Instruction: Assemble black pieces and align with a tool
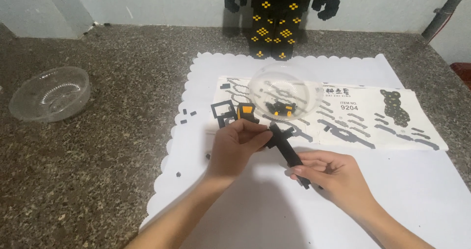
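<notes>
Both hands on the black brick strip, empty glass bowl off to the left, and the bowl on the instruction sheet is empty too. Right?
Not quite. In the head view the clear bowl on the instruction sheet holds a few black and yellow bricks. The rest stands: left hand and right hand hold the black brick strip; the glass bowl left is empty.

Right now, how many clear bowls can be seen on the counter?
2. One clear bowl stands alone at the far left on the granite counter. The other clear bowl sits on the instruction sheet, above the hands, with small black and yellow pieces inside.
</notes>
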